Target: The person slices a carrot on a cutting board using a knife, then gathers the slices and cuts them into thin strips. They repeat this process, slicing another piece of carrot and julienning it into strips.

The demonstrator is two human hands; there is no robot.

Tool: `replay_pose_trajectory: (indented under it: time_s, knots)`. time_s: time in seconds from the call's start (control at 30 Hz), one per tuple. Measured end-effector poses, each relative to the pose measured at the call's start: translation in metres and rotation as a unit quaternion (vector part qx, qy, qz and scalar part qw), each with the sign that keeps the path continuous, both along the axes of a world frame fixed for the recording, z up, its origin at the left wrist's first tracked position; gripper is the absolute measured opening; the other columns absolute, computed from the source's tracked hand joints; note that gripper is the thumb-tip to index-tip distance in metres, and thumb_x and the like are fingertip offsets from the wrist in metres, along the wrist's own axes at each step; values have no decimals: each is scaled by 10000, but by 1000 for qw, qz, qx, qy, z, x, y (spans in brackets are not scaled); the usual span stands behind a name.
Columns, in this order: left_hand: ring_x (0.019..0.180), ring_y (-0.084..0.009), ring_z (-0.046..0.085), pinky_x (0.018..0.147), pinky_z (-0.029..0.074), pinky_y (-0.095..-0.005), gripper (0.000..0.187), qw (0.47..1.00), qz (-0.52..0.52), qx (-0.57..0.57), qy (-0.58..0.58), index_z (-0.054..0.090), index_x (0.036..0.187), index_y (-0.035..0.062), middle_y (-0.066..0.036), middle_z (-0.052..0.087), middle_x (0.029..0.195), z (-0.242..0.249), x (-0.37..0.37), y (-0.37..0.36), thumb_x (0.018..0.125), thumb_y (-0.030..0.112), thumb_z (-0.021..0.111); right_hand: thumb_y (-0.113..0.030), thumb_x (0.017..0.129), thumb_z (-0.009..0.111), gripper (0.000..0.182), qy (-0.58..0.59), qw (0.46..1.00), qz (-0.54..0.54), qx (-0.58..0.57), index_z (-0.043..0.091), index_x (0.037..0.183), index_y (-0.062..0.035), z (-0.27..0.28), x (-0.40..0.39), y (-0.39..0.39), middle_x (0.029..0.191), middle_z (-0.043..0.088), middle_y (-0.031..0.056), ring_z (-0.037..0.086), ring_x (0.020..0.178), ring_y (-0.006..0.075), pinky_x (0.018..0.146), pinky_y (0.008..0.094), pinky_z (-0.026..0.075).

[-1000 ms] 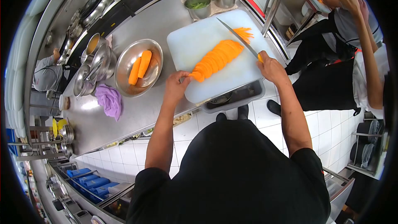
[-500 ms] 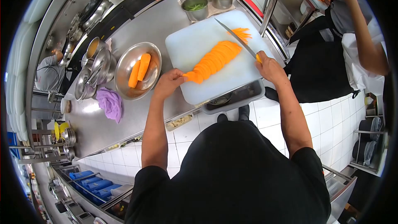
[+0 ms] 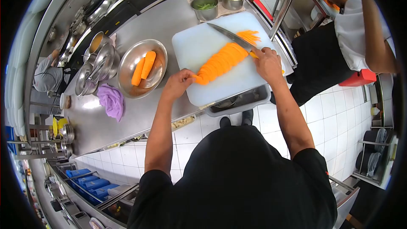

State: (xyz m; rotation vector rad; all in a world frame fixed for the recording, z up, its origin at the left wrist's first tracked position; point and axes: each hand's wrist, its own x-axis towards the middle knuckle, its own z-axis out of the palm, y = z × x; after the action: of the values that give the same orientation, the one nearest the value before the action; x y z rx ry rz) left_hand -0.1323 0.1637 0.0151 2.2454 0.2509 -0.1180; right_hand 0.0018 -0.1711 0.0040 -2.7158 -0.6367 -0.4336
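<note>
Hands: right [image 3: 268, 62] grips knife [image 3: 231, 36]; left [image 3: 178, 84] seemingly pinches sliced carrot [image 3: 220, 62].

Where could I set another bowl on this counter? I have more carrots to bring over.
Bare steel lies on the steel counter between the round steel bowl holding two carrots and the small steel pots of chopped vegetables, and again below the purple cloth. The white cutting board holds fanned orange carrot slices; stacked steel pans crowd the left.
</note>
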Motion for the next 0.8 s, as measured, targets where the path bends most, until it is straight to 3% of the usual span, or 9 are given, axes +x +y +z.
replay_pose_trajectory:
  time_s: [0.07, 0.1, 0.23, 0.33, 0.4, 0.5, 0.6, 0.7, 0.8]
  knots:
    - [897, -76, 634, 827, 514, -256, 197, 989, 20, -144, -28, 690, 1092, 23, -13, 727, 973, -19, -9, 13, 942, 143, 731, -232, 906, 700, 316, -32, 999, -5, 24, 722, 1202, -122, 16, -10, 9, 1046, 695, 170, 668, 1014, 359, 904, 463, 524]
    - [915, -76, 633, 839, 514, -255, 194, 975, 29, -215, -44, 682, 1095, 20, -12, 725, 990, -24, -10, 18, 952, 143, 729, -232, 909, 697, 298, -6, 997, 45, 64, 731, 1181, -119, 21, -16, 19, 1040, 704, 166, 668, 1016, 355, 893, 461, 523]
    - [946, -73, 623, 864, 506, -238, 182, 964, 21, -260, -49, 660, 1110, 19, -12, 715, 1023, -6, -14, 6, 979, 133, 716, -250, 925, 681, 222, 155, 940, 243, 179, 753, 1063, -92, 43, -53, 78, 982, 737, 148, 673, 1003, 345, 858, 460, 522]
    - [954, -62, 619, 874, 498, -231, 178, 945, 6, -319, -67, 668, 1113, 27, 0, 712, 1018, -1, -9, -4, 981, 139, 713, -266, 948, 642, 223, 217, 924, 286, 133, 736, 1016, -75, 42, -59, 112, 958, 736, 150, 679, 952, 360, 865, 474, 530]
    - [969, -43, 608, 893, 489, -237, 172, 942, 10, -330, -63, 690, 1096, 41, 28, 703, 1011, 1, -9, -8, 978, 164, 713, -271, 961, 610, 233, 254, 929, 249, 106, 728, 1001, -74, 41, -56, 115, 962, 736, 156, 684, 937, 368, 860, 480, 535]
    - [944, -73, 643, 886, 495, -247, 197, 983, 62, -170, -41, 730, 1118, 56, -5, 730, 1008, -13, -10, -6, 963, 179, 720, -262, 969, 574, 240, 263, 943, 186, 79, 729, 1014, -85, 32, -47, 108, 988, 739, 163, 691, 941, 375, 844, 483, 541]
    - [904, -148, 687, 890, 503, -277, 201, 987, 19, 49, -149, 768, 1090, 79, -46, 751, 1008, -27, -11, -10, 933, 201, 738, -254, 968, 564, 241, 284, 946, 137, 69, 735, 1039, -100, 20, -45, 97, 1007, 743, 166, 698, 961, 373, 840, 482, 545]
    - [951, -280, 671, 930, 506, -389, 245, 992, 70, 13, -107, 784, 1096, 126, -93, 759, 990, -26, -8, -20, 890, 254, 749, -260, 966, 558, 256, 313, 940, 110, 78, 737, 1055, -100, 24, -47, 95, 1007, 747, 171, 703, 963, 372, 843, 482, 549]
    - [986, -285, 654, 932, 502, -381, 214, 991, 56, 34, -116, 792, 1051, 117, -86, 760, 1009, -19, -5, -26, 890, 249, 742, -288, 964, 553, 281, 320, 937, 108, 89, 736, 1053, -94, 26, -47, 97, 996, 749, 173, 706, 956, 372, 840, 485, 552]
